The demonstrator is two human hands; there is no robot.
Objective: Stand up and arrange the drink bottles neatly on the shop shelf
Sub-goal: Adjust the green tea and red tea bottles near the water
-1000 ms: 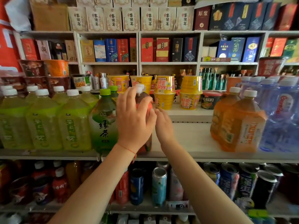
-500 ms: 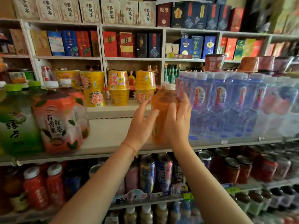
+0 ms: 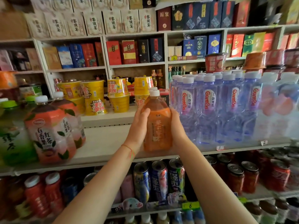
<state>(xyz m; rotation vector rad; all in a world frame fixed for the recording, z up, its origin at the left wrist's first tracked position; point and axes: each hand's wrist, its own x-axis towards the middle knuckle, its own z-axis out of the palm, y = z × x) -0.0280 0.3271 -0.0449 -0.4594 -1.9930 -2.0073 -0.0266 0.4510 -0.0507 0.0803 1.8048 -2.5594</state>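
Orange tea bottle held in both hands at the shelf

Orange-filled clear plastic bottle with a white cap [image 3: 157,126] stands upright near the front edge of the pale shop shelf [image 3: 103,143], its base at or just above the board; contact cannot be told. The left hand [image 3: 139,126] grips its left side, thumb curled across the bottle's shoulder. The right hand [image 3: 177,126] wraps the right side, its fingers hidden behind the bottle. A thin red string circles the left wrist. Just right of the bottle stands a packed block of clear water bottles with white caps and red lettering [image 3: 210,110]. Well apart on the left are pink-labelled red tea bottles [image 3: 50,131] and a green tea bottle [image 3: 13,143] at the frame edge. Yellow cup-noodle tubs [image 3: 95,97] are stacked on a raised step behind. Drink cans [image 3: 159,180] fill the shelf below.
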